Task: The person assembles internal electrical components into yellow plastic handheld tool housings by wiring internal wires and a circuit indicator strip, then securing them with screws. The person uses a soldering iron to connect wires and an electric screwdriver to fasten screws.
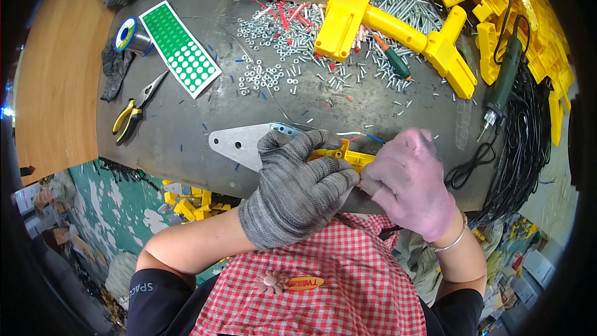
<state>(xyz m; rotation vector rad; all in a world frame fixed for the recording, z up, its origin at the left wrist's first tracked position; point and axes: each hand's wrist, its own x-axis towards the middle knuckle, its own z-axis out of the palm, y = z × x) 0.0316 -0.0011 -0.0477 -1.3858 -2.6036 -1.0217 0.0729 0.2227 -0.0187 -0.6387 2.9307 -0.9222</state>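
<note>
My left hand [301, 183], in a grey knit glove, is closed round a yellow plastic housing [356, 158] near the table's front edge. A flat grey metal plate [239, 144] with holes sticks out to the left from under that hand. My right hand [410, 180], in a pink glove, is closed at the housing's right end. Its fingertips meet the left hand's, and whatever they pinch is hidden. Thin wires with a blue end [375, 139] show just above the housing.
Beyond the hands lie scattered nuts [261, 78], a heap of screws [404, 9], a green-handled screwdriver [396, 64] and yellow housings [345, 22]. Pliers [138, 109], a sticker sheet [181, 50] and a solder spool [134, 36] are left; an electric screwdriver [505, 81] and black cables [525, 130] right.
</note>
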